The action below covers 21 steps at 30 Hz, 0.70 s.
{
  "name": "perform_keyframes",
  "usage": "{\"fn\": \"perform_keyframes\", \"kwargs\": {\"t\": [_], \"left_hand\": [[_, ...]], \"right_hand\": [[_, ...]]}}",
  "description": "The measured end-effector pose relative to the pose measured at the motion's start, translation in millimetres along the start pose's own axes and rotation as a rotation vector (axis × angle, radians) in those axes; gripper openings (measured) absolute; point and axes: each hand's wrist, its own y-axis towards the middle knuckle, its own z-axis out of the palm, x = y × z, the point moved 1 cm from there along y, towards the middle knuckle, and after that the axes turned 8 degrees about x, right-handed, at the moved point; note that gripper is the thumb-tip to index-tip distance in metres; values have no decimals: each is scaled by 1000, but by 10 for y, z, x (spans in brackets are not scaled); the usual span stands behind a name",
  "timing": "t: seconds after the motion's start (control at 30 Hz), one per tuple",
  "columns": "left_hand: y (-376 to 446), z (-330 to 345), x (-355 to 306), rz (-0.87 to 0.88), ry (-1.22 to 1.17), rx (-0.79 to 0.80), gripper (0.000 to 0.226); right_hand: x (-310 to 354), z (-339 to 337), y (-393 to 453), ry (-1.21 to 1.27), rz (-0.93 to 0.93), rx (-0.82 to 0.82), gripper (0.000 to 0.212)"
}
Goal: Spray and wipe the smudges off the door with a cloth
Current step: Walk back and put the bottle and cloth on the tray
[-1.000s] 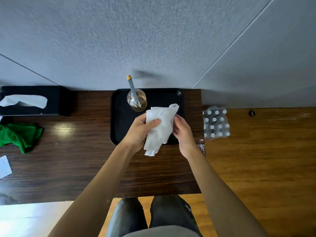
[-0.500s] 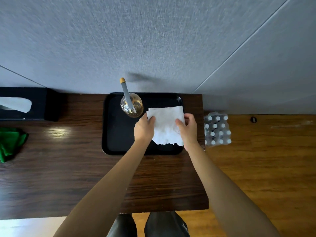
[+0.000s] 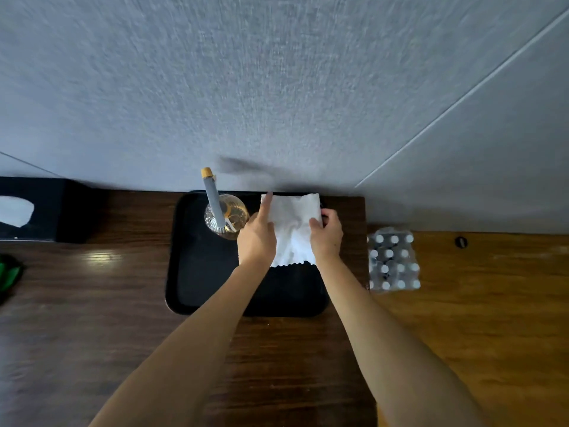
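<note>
left hand point(image 3: 257, 238): rests on the left side of the white cloth point(image 3: 292, 229), index finger stretched straight along the cloth's left edge toward its top corner; the other fingers' lie cannot be told.
right hand point(image 3: 327, 237): grips the cloth's right edge, thumb on top and fingers curled round the side.
cloth, look: white, soft and creased, roughly square, with a wavy lower edge; puckered in the middle between the two hands.
cloth, place: spread over the far right part of the black tray point(image 3: 197, 272), its top edge by the tray's far rim, close to the grey wall point(image 3: 277, 87).
bottle point(image 3: 226, 215): clear, rounded, holding yellowish liquid, with a grey neck and a tan cap; stands on the tray just left of the cloth, near the left hand.
writing: none can be read on the cloth, bottle or tray.
table point(image 3: 92, 303): dark wood, bears the tray.
tissue box point(image 3: 46, 208): black, far left, a white tissue showing.
green cloth point(image 3: 9, 272): at the left edge of view.
pack of small bottles point(image 3: 392, 261): wrapped, white caps, on the lighter wood floor to the right.
</note>
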Motion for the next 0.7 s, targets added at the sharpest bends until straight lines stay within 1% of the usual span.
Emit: {"fn": "perform_keyframes", "kwargs": {"t": [0.07,0.17,0.23,0.33,0.4,0.47,0.53,0.57,0.63,0.7], "left_hand": [[27,38,35,48,12,-27,60],[71,94,93,8,-22,-30,47],[95,112,119,-52,-24,42,50],[63,113,92,-105,72,215,57],[-23,101,74,-95,168,272,63],[-157,83,74,-44,268,251,66],[-306,111,103,77,457,251,66],[-373,148,129,144,593,297,65],[-430,224,231,214,798,410,62],[-392,272,361,169,859,481,62]], "right_hand": [[-15,-12,16,-9,6,12,26],[-27,-38,30,-50,-7,14,28],[-36,-69,20,-74,-19,10,30],[-44,-124,-71,-148,-49,47,34],[-56,-155,-157,-297,-123,94,40],[-79,-178,-287,-580,-227,199,48],[-143,-166,-431,-901,-285,348,57],[-193,-153,-488,-1011,-289,402,61],[-267,-131,-560,-1118,-277,423,68],[-305,-107,-571,-1162,-287,398,69]]}}
